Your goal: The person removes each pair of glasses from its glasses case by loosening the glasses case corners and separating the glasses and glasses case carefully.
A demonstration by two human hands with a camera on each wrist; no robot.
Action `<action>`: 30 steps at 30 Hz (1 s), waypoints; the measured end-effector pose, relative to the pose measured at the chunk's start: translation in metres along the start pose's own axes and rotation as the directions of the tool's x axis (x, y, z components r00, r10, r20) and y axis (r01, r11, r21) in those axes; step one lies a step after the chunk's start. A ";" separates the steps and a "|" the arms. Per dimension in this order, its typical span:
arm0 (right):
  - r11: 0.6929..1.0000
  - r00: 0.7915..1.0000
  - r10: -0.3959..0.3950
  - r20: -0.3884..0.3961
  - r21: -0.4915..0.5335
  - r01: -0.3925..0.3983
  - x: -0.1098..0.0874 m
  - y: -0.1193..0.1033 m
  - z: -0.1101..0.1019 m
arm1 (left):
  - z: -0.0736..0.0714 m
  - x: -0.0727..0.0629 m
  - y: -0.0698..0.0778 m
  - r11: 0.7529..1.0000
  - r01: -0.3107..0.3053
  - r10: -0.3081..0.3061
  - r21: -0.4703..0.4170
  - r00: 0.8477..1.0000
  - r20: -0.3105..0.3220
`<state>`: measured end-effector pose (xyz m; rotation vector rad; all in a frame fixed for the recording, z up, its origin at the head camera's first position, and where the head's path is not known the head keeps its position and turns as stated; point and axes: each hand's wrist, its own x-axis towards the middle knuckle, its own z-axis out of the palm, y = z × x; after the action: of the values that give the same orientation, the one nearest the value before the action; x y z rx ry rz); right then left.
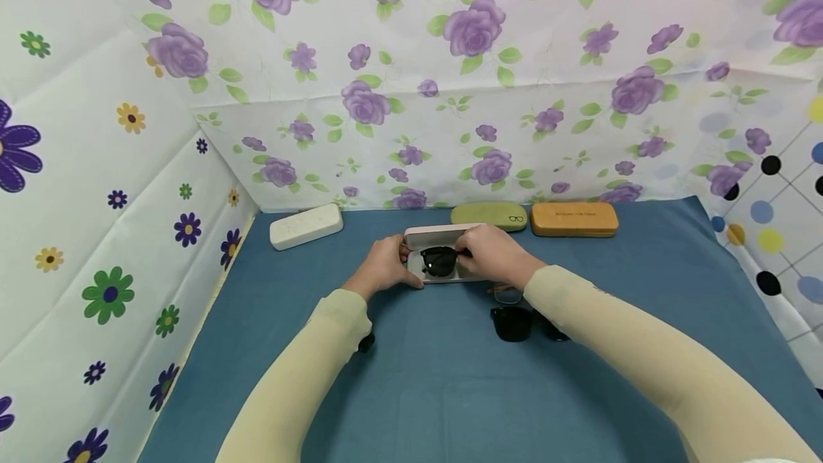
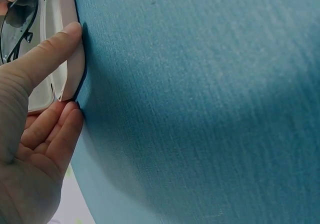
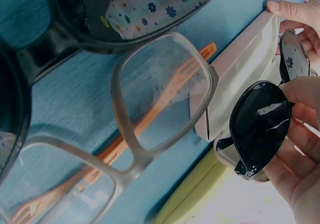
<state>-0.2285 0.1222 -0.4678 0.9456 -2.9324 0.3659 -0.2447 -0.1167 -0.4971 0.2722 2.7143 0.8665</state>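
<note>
An open pale pink glasses case point(image 1: 427, 237) with a whitish inside lies near the back of the blue cloth. My left hand point(image 1: 386, 264) grips its left end, thumb point(image 2: 55, 51) at the front wall and fingers behind the end. Over the case tray, my right hand point(image 1: 498, 254) pinches a pair of black sunglasses point(image 3: 260, 126) near the bridge. Their dark lenses overlap the tray in the head view. Close to my right wrist lie clear-framed glasses point(image 3: 130, 159) with orange temples, and nearer my sleeve a larger black pair of sunglasses point(image 1: 512, 324).
Along the back stand a closed white case point(image 1: 306, 226) at left, a green case point(image 1: 489, 215) behind my right hand and an orange-yellow case point(image 1: 574, 220) further right. Part of a black object point(image 1: 366, 342) shows beside my left sleeve. Flower-patterned sheets point(image 1: 360, 156) border the blue cloth.
</note>
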 end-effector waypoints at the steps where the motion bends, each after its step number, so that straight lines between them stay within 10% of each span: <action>1: 1.000 1.000 0.004 0.002 0.005 -0.004 -0.001 0.000 -0.001 | 0.000 0.000 0.000 1.000 -0.002 0.002 -0.002 1.000 0.002; 30: 0.970 0.975 0.223 -0.013 0.106 -0.221 -0.050 0.065 -0.067 | 0.002 0.002 -0.001 1.000 -0.001 0.001 -0.027 1.000 -0.004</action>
<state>-0.2272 0.2175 -0.4218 0.6155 -3.0286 0.5403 -0.2462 -0.1163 -0.5000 0.2659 2.7041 0.9044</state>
